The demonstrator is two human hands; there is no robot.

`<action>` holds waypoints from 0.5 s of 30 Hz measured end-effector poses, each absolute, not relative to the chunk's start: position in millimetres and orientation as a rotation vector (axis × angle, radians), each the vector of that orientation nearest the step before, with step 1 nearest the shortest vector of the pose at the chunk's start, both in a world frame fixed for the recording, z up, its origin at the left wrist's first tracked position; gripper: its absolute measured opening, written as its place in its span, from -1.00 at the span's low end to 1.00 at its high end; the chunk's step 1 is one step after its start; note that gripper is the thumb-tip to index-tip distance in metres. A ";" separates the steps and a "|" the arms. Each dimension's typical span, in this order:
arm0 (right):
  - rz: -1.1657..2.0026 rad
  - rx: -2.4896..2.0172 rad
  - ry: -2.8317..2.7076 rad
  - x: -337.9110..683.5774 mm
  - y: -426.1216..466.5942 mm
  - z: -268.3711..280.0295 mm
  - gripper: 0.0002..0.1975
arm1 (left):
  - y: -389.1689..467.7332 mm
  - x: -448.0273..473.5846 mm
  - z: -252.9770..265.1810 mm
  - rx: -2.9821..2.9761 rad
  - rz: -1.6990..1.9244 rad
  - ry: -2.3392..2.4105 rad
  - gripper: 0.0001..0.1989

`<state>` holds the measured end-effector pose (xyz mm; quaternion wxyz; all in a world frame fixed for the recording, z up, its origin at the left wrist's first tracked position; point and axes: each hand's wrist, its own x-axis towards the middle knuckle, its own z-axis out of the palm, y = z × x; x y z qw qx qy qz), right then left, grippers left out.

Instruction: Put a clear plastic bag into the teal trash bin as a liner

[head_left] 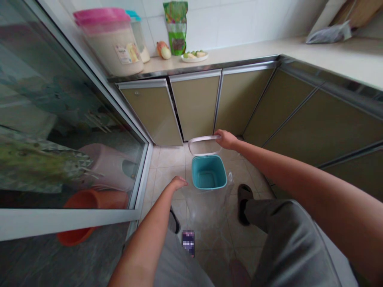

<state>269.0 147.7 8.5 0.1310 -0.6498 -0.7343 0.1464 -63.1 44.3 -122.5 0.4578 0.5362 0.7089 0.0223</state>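
Note:
A square teal trash can (209, 186) stands upright on the tiled floor between my feet, its inside showing no contents. My right hand (226, 139) is closed on the corner of a pale trash can ring (200, 139), raised at the can's far side. Whether the ring still joins the can there, I cannot tell. A clear plastic bag (206, 207) hangs along the can's near side and spreads toward me. My left hand (178, 183) is at the bag's left edge, fingers pinched together on the thin film, beside the can.
Beige cabinets (196, 103) line the back and right; the leftmost door stands slightly ajar. On the counter are a pink-lidded container (113, 48), an onion (163, 50), a green packet (177, 30) and a plate of food (194, 56). A glass door (140, 159) borders the left.

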 end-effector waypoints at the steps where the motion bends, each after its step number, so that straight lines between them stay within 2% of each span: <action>1: 0.395 -1.902 -2.084 265.7 149.8 6.3 -0.50 | 43.0 -62.3 -120.4 1.322 0.024 1.762 -0.84; 7: 0.378 -1.930 -2.116 253.8 145.4 -11.8 -0.12 | 41.2 -61.9 -114.2 1.335 -0.075 1.772 -0.74; 15: 0.389 -1.951 -2.135 260.5 136.2 -10.6 -0.09 | 43.8 -64.1 -120.8 1.324 -0.096 1.760 -0.73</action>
